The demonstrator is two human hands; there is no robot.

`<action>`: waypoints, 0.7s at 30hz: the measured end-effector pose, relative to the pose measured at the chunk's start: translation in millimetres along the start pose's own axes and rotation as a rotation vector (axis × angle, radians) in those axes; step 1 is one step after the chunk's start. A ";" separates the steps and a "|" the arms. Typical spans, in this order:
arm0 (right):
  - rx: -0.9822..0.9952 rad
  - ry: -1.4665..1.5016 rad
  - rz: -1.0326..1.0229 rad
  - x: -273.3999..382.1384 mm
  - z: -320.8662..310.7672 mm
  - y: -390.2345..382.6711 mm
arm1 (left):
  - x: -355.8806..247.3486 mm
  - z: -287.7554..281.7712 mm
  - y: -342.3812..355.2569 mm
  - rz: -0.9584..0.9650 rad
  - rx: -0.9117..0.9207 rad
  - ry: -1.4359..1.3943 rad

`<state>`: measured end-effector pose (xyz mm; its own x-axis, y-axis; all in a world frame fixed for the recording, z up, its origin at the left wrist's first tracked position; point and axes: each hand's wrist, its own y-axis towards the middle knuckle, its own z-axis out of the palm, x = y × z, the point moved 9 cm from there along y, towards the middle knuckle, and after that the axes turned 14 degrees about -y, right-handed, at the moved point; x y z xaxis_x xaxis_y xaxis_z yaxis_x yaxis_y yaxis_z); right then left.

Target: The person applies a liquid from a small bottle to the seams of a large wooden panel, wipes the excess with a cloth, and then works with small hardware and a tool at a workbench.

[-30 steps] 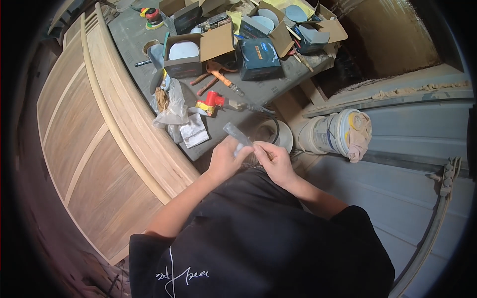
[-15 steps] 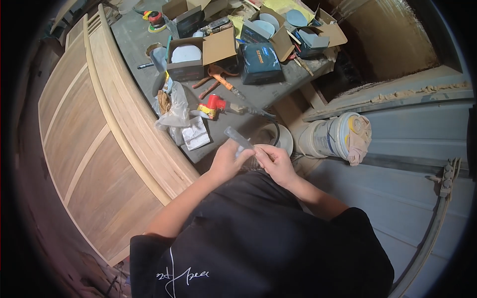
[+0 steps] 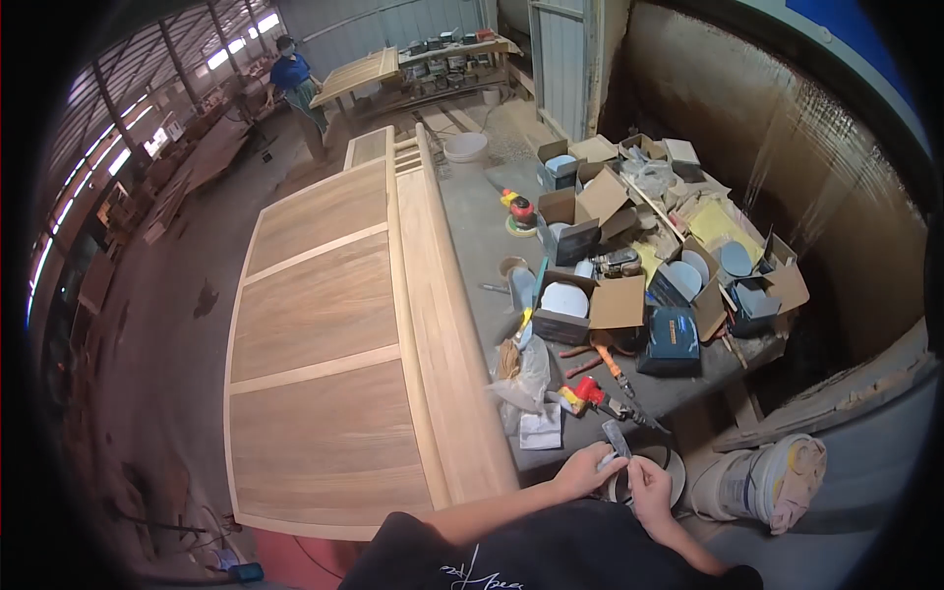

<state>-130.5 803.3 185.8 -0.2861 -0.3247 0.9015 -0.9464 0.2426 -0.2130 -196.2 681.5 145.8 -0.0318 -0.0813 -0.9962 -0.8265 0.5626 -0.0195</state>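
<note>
My left hand (image 3: 588,470) is closed on a small flat, translucent grey strip (image 3: 616,437), with a pale bit by the fingers that is too small to name. My right hand (image 3: 650,488) pinches the strip's lower end. Both sit over the near edge of the grey workbench (image 3: 461,251), above a white bucket (image 3: 672,470). On the bench lie a red-and-yellow power tool (image 3: 591,391), orange-handled pliers (image 3: 609,362), a clear plastic bag (image 3: 527,383), a white paper (image 3: 540,426) and several open boxes with round pads, one (image 3: 618,301) near the middle.
A large wooden panel door (image 3: 320,303) lies along the bench's left side. A second bucket (image 3: 744,478) lies at the lower right, below a rusty metal wall (image 3: 713,84). A co-worker in a blue top (image 3: 291,74) stands at the back by another panel (image 3: 359,71).
The view has tilted up, bringing the workshop's back and the co-worker into sight and moving my hands lower right in the picture. My hands still hold the strip much as before.
</note>
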 end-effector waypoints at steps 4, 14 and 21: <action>0.031 0.098 0.101 -21.1 7.2 1.3 | 6.4 2.3 -2.4 -0.005 -0.063 -0.191; 0.041 0.142 0.142 -22.6 6.9 2.3 | 10.4 4.2 0.8 -0.020 -0.020 -0.205; 0.051 0.146 0.111 -19.6 9.4 4.0 | 14.3 3.6 1.4 -0.045 -0.021 -0.193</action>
<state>-130.1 802.0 163.7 -0.3679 -0.1611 0.9158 -0.9177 0.2217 -0.3296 -195.8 684.0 131.2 0.1119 0.0540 -0.9922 -0.8362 0.5446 -0.0647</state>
